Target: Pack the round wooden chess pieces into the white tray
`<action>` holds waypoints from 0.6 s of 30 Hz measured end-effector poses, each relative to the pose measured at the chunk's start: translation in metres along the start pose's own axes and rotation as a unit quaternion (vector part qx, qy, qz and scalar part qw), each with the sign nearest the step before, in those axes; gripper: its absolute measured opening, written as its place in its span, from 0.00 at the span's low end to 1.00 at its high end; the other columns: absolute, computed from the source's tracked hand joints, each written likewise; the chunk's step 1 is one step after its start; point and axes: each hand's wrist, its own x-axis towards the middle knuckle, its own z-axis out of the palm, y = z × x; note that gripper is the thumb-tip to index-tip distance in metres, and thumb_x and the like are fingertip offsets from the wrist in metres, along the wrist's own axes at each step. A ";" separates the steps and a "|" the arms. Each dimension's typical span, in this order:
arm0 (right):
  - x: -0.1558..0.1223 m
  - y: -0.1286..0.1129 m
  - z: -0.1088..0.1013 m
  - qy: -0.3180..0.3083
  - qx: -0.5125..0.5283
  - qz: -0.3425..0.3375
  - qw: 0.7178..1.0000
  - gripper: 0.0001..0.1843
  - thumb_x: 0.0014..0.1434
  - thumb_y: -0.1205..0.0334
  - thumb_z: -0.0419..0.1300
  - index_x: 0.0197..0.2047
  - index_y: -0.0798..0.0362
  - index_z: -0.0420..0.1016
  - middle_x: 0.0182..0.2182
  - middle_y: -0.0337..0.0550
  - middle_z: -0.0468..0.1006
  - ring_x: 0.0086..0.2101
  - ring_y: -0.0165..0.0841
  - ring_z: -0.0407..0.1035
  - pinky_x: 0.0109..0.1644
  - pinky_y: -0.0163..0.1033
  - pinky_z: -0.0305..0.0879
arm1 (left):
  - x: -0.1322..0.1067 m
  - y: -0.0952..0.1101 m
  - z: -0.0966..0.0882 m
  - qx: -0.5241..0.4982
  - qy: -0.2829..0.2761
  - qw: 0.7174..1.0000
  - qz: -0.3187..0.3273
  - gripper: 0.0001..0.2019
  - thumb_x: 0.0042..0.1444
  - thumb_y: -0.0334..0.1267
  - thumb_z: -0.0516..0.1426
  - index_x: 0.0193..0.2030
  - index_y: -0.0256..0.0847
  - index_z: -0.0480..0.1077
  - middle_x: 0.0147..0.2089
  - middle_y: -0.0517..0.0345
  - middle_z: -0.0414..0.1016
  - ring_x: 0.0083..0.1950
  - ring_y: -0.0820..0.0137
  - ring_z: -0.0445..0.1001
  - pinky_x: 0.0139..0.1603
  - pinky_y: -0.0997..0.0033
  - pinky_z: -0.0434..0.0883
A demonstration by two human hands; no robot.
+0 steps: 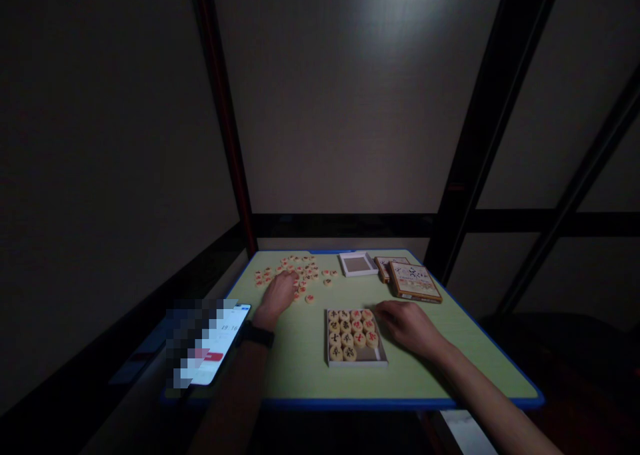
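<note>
Now my left hand (280, 292) lies among round, cream, character-marked pieces (303, 284); my right hand (409, 324) curls beside a shallow white box (371, 356); I cannot tell if either grasps anything.

An open white box (370, 354) is lying flat, holding pale, round pieces (359, 339) in four rows, red or black characters facing up. Loose pieces (310, 299) of similar form are lying scattered beyond it, toward the left.
</note>
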 end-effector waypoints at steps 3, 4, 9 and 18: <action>0.000 0.000 0.001 0.005 0.000 0.003 1.000 0.13 0.61 0.69 0.52 0.38 0.52 0.79 0.34 0.47 0.83 0.35 0.38 0.77 0.36 0.35 0.63 | -0.002 0.003 -0.002 0.026 -0.003 1.000 -0.015 0.14 0.63 0.32 0.53 0.55 0.34 0.71 0.53 0.40 0.76 0.55 0.60 0.74 0.57 0.67 0.67; 0.000 0.000 0.001 0.008 -0.001 0.004 1.000 0.12 0.61 0.69 0.52 0.38 0.52 0.79 0.34 0.47 0.83 0.35 0.38 0.77 0.36 0.35 0.63 | -0.002 0.003 -0.003 0.031 0.003 0.999 -0.018 0.14 0.63 0.32 0.53 0.54 0.34 0.71 0.52 0.41 0.76 0.55 0.60 0.74 0.57 0.67 0.66; -0.001 0.002 0.003 0.032 0.000 0.006 0.999 0.12 0.61 0.68 0.52 0.39 0.52 0.78 0.35 0.47 0.84 0.35 0.38 0.78 0.37 0.35 0.65 | -0.001 0.002 -0.006 0.003 0.084 0.995 -0.044 0.15 0.65 0.33 0.50 0.54 0.35 0.70 0.54 0.43 0.75 0.56 0.60 0.72 0.59 0.65 0.66; 0.000 0.004 0.003 0.040 -0.003 0.012 0.999 0.13 0.61 0.68 0.52 0.40 0.52 0.78 0.35 0.48 0.84 0.36 0.39 0.78 0.38 0.36 0.66 | -0.002 -0.001 -0.014 -0.099 0.158 0.982 -0.030 0.13 0.62 0.33 0.54 0.50 0.36 0.73 0.52 0.44 0.76 0.56 0.60 0.73 0.61 0.63 0.67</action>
